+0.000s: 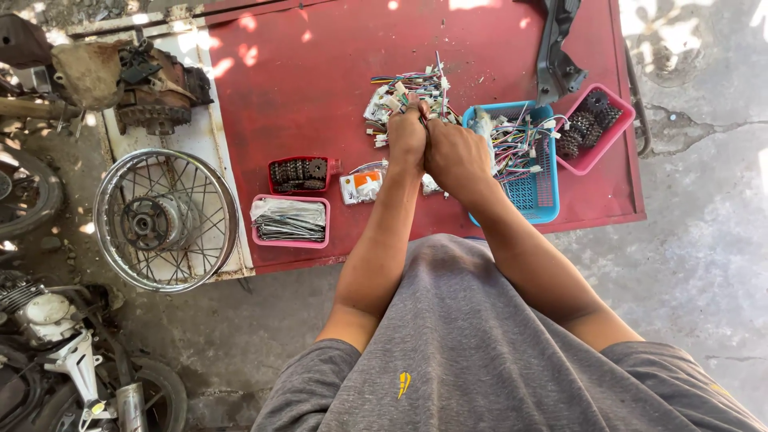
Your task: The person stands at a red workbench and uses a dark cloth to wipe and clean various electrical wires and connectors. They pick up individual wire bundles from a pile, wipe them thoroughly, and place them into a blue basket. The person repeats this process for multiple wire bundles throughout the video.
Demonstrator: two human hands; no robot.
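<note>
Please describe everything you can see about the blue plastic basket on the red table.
The blue plastic basket is rectangular, with a solid rim and lattice walls and floor. It sits flat near the front right edge of the red metal table, beside a pink plastic tray of dark sprockets, which looks to touch its right side. It holds loose multicoloured wires with white connectors, mostly in its far half. The right hand covers its left edge from view.

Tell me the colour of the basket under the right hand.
Blue basket, seen in the head view, beneath the right hand.
</note>
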